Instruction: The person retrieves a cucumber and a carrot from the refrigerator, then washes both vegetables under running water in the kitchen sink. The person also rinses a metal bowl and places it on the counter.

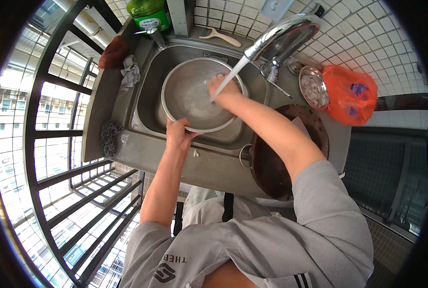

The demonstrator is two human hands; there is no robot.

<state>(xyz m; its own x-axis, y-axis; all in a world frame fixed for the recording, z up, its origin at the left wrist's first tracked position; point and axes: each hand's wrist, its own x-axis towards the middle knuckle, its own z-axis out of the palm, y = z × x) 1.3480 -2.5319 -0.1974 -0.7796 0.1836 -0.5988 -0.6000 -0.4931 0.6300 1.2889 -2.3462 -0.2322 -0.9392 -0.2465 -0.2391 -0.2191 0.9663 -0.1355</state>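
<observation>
A round metal basin [175, 91] sits in the sink [146, 103], with cloudy water inside it. My left hand [178, 133] grips the basin's near rim, thumb over the edge. Inside the basin, toward its right side, is my right hand [227, 90], directly under the running stream [233, 70]. Its fingers bend down toward the water. The stream and the water partly cover them, so I cannot make out whether they hold anything. The water falls from a curved chrome faucet [276, 37] at the back right.
Right of the sink, a dark round pan [270, 165] lies on the counter, below a metal bowl [314, 86] of pale pieces and a red plastic bag [343, 103]. A peeler [221, 36] and green bottle [149, 14] are behind. At left are a rag [130, 72], scourer [110, 139] and railing [39, 120].
</observation>
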